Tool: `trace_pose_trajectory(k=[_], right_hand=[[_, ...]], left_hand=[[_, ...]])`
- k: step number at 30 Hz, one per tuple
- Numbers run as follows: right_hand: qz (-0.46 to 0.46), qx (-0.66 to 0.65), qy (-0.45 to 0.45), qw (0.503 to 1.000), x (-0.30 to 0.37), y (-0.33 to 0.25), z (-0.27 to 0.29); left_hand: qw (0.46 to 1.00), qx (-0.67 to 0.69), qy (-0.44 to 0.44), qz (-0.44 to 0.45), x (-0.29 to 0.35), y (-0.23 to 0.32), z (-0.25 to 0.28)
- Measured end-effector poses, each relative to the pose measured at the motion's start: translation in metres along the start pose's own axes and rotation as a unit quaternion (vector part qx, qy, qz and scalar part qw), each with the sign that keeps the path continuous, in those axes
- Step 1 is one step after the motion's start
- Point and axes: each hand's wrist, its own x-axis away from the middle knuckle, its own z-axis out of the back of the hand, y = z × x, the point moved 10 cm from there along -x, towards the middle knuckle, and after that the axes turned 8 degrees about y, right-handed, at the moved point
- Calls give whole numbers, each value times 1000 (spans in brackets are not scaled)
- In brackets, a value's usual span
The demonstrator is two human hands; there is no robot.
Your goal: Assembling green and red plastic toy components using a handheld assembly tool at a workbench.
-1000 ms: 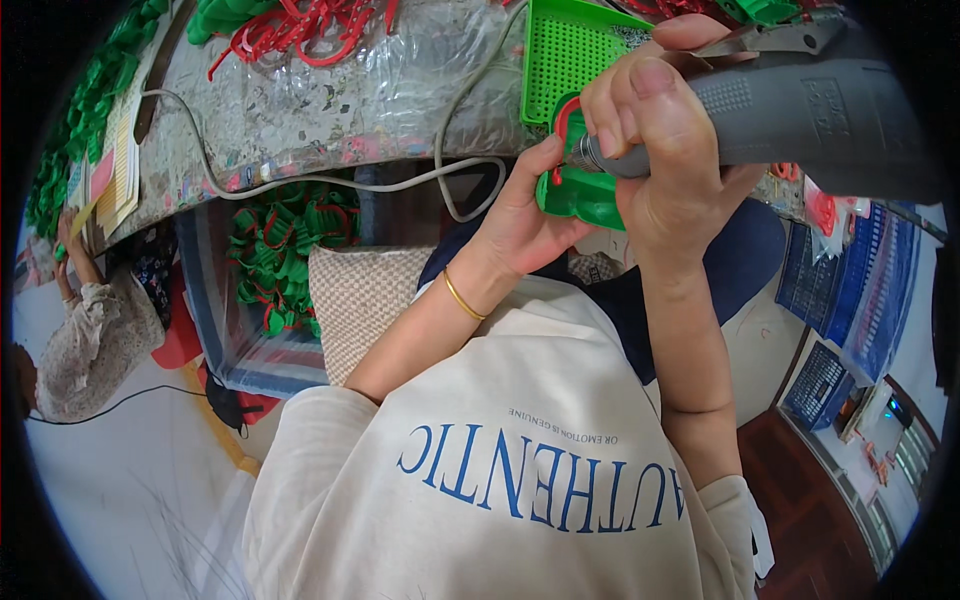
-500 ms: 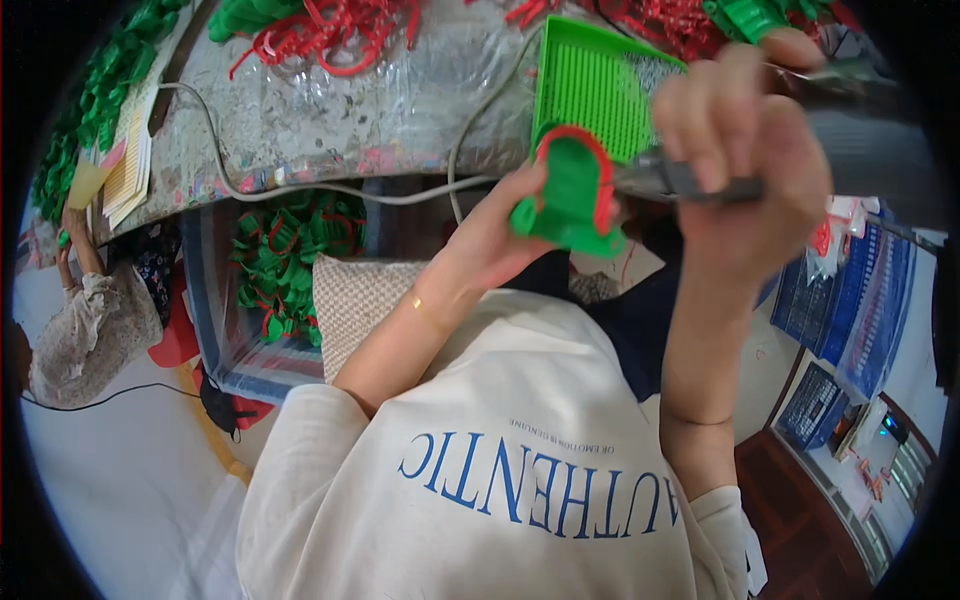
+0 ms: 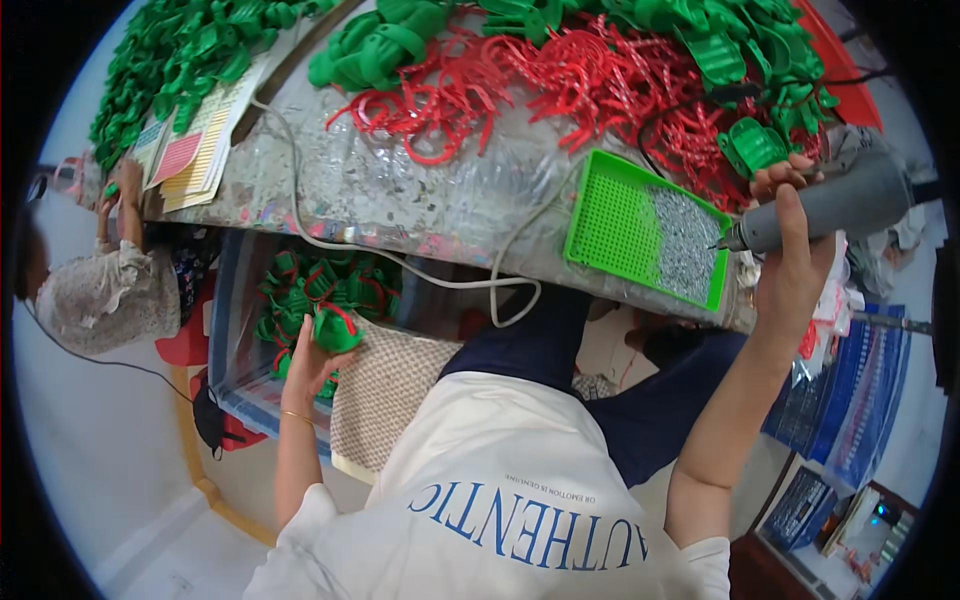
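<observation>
My left hand [image 3: 314, 362] is over the near right part of a blue-edged bin [image 3: 232, 378]. A curved green plastic piece with a red strip along its rim [image 3: 336, 331] sits between its thumb and fingers. At the right, my right hand [image 3: 795, 240] is wrapped round a grey electric screwdriver [image 3: 845, 205]. The screwdriver's tip points left, at the small silver screws [image 3: 683, 240] in a bright green tray [image 3: 607, 210]. Whether the tip touches a screw is too small to tell. Several green pieces with red strips [image 3: 345, 285] lie heaped in the bin.
Red strips [image 3: 600, 80] and green pieces [image 3: 720, 50] are piled along the table's far side. A pale cable [image 3: 400, 262] loops over the table's near edge. Beside my lap is a woven cushion [image 3: 385, 390]. Another person [image 3: 110, 290] works at the far left, beside papers [image 3: 205, 145].
My left hand has carried the green piece left and down to the bin, away from the screwdriver. My right hand has moved the screwdriver over the screw tray. The view has shifted too.
</observation>
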Motion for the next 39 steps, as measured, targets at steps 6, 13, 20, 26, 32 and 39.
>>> trace_pose_trajectory(k=[6, 13, 20, 26, 32, 39], right_hand=[[27, 146, 72, 986, 0, 0, 27], [75, 115, 123, 983, 9, -11, 36], [15, 177, 112, 978, 51, 10, 75], [-83, 173, 108, 976, 105, 50, 84], [-148, 135, 78, 977, 127, 87, 56], [-143, 94, -43, 984, 127, 106, -23]], left_hand=[[731, -654, 87, -177, 28, 76, -62], [614, -393, -15, -684, 87, 260, -272], [657, -415, 127, -617, -112, 407, -265], [749, -457, 14, -479, -138, 372, -283], [818, -358, -12, -449, -76, 303, -296], [775, -221, 4, -592, -40, 252, -285]])
